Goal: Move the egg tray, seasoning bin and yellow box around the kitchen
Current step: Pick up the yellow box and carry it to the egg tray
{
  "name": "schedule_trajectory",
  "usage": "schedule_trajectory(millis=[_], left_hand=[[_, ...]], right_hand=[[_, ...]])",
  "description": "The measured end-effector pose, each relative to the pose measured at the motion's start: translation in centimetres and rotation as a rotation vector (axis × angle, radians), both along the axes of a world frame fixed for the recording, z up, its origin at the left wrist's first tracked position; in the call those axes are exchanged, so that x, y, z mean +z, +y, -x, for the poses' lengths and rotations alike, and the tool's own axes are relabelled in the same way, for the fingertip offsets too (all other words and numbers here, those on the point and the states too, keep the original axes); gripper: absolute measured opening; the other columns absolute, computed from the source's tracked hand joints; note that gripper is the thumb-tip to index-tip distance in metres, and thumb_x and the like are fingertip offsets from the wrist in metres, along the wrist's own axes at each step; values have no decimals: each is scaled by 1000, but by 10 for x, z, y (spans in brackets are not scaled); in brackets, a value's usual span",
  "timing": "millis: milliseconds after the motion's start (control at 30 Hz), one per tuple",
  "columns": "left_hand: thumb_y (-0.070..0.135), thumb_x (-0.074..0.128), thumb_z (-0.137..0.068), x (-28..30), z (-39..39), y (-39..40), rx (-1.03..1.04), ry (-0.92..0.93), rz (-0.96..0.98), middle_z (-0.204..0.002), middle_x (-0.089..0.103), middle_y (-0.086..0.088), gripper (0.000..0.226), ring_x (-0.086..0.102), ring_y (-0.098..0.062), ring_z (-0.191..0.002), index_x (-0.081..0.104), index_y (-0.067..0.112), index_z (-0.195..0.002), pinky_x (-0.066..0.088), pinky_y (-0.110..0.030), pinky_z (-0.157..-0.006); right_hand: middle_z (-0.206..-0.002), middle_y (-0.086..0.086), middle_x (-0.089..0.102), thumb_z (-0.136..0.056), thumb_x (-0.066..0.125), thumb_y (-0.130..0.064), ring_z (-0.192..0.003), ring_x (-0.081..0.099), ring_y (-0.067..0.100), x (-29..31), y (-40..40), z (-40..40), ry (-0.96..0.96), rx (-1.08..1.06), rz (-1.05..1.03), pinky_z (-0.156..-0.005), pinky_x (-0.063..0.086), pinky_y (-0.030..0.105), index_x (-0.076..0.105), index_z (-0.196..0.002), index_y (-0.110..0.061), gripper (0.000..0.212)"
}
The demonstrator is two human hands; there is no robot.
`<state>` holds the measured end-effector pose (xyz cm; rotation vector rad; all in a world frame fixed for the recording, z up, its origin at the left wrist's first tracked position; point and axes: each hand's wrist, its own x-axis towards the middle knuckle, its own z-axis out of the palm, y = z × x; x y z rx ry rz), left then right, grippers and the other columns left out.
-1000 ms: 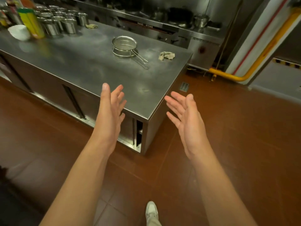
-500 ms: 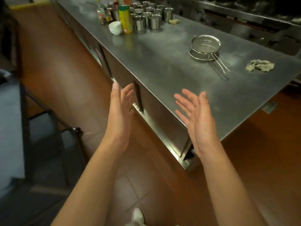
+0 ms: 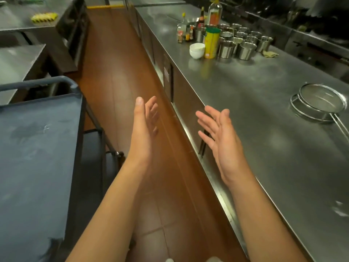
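Note:
My left hand point(image 3: 144, 127) and my right hand point(image 3: 220, 142) are raised in front of me with palms facing each other, fingers apart, holding nothing. They hang over the brown floor aisle beside the long steel counter point(image 3: 264, 103). A small yellow object point(image 3: 44, 17) with black marks lies on a steel table at the far left; I cannot tell what it is. Several steel seasoning cups point(image 3: 239, 42) stand grouped at the far end of the counter. No egg tray shows.
A grey cart point(image 3: 37, 148) with a tube handle stands at my left. On the counter are a yellow canister point(image 3: 211, 43), a white bowl point(image 3: 197, 50), sauce bottles point(image 3: 190, 29), a wire strainer point(image 3: 319, 103) and a rag point(image 3: 270, 53). The aisle runs ahead between them.
My view has swung left, from the counter's end to along the aisle. The cart has come into sight. Both hands keep the same empty pose.

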<state>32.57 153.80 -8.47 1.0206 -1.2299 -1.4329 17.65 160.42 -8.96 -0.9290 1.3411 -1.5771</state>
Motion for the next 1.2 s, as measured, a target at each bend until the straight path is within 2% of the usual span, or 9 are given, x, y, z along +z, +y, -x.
schedule_trajectory(millis=[133, 300, 433, 533, 633, 767, 867, 1033, 1200], left_hand=[[69, 16, -98, -6, 8, -57, 51, 29, 11, -152, 46, 13, 67, 42, -3, -139, 44, 36, -148, 26, -38, -118], [66, 17, -99, -14, 30, -132, 141, 14, 20, -153, 46, 10, 67, 42, -6, -139, 43, 31, -150, 27, -39, -119], [65, 17, -99, 3, 52, -194, 189, -40, 32, -154, 44, 11, 65, 41, -5, -140, 42, 34, -150, 26, -37, -118], [67, 18, -97, 15, 62, -234, 220, -66, 62, -154, 43, 13, 65, 41, -2, -139, 40, 36, -150, 26, -34, -116], [68, 19, -93, 23, 61, -272, 274, -86, 68, -155, 42, 15, 68, 40, -2, -139, 39, 37, -150, 26, -33, -115], [62, 15, -99, 22, 51, -326, 321, -103, 61, -156, 40, 15, 62, 39, -2, -141, 38, 37, -151, 25, -33, -116], [64, 14, -99, 15, 40, -379, 337, -106, 51, -156, 39, 17, 62, 38, -2, -141, 37, 39, -151, 24, -34, -117], [68, 15, -97, 11, 18, -476, 334, -31, 63, -157, 38, 15, 65, 38, -4, -142, 37, 39, -151, 23, -38, -120], [70, 18, -96, 21, 29, -576, 246, 26, 56, -155, 40, 18, 65, 41, -2, -139, 40, 40, -149, 26, -31, -113]], right_hand=[[-137, -10, 60, -87, 27, -68, -129, 52, 0, -5, -63, 7, 20, 44, -32, -114, 39, 38, 46, -144, -27, 73], [-141, -7, 56, -81, 27, -78, -132, 50, 4, -17, -147, 29, 8, 117, -41, -115, 38, 39, 43, -147, -26, 86], [-144, -5, 54, -83, 25, -71, -133, 48, 5, -5, -223, 48, -38, 172, -14, -116, 37, 38, 41, -148, -25, 81], [-142, -9, 55, -89, 23, -75, -132, 48, 1, 4, -275, 52, -59, 239, 27, -116, 36, 35, 43, -145, -28, 76], [-142, -9, 55, -86, 23, -69, -132, 48, -1, 6, -322, 48, -75, 304, 33, -116, 35, 33, 43, -145, -30, 73], [-145, -9, 53, -88, 21, -74, -133, 47, 1, 5, -378, 37, -48, 371, 11, -118, 32, 36, 42, -146, -29, 76], [-145, -9, 52, -81, 23, -69, -133, 46, 2, 4, -433, 28, -7, 383, -7, -119, 32, 36, 39, -148, -28, 80], [-145, -9, 52, -84, 24, -76, -133, 46, 0, 12, -531, 13, 54, 360, 7, -118, 32, 33, 37, -150, -29, 82], [-147, -12, 50, -81, 24, -75, -133, 45, -2, 27, -614, 18, 86, 285, 9, -118, 31, 32, 37, -150, -29, 84]])
